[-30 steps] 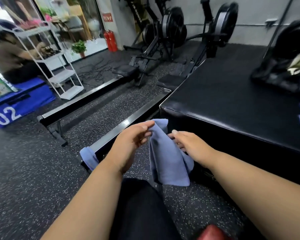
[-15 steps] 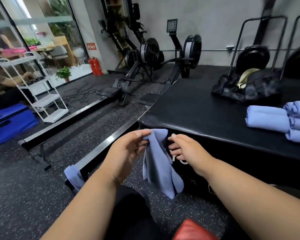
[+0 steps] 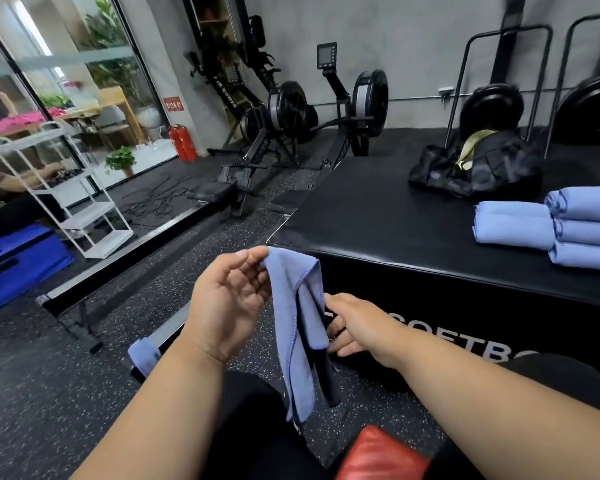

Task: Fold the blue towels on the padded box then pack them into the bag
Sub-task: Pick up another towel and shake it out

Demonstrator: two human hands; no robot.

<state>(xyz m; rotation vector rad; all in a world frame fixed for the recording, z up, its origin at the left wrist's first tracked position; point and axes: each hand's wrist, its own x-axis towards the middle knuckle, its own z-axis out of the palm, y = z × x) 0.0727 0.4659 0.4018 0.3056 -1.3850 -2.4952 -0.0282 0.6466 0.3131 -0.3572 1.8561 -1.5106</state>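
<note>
Red padding (image 3: pixel 378 455) pokes in at the bottom edge, right under the camera, beside a dark-clothed knee, and speckled black rubber flooring (image 3: pixel 49 393) runs out from there. Up front, the left hand (image 3: pixel 229 303) is raised, palm turned toward the camera, thumb and fingertips pinching the top corner of a blue towel (image 3: pixel 300 323) so the cloth hangs straight down in loose folds. The right hand (image 3: pixel 354 323) sits lower and just behind that hanging cloth, fingers reaching in at its edge; whether they actually grip it, I cannot tell, the towel covers the fingertips. Another scrap of blue cloth (image 3: pixel 142 353) lies over the end of a metal rail (image 3: pixel 167 334) low on the left. Just beyond the hands stands the padded box (image 3: pixel 378 216), black and glossy, with white lettering on its front face. On its top at the right, folded blue towels (image 3: pixel 568 226) sit stacked and side by side, touching one another. Behind them on the same top rests the black bag (image 3: pixel 475 168), slumped, with a pale strap showing at its mouth. Further back, two rowing machines (image 3: pixel 309 116) stand against a grey wall, weight plates (image 3: pixel 492 105) on frames to the right. Far left, a white shelf trolley (image 3: pixel 80 202), red fire extinguishers (image 3: pixel 182 142), a potted plant (image 3: pixel 120 161), glass panels, and a seated person at the edge.
</note>
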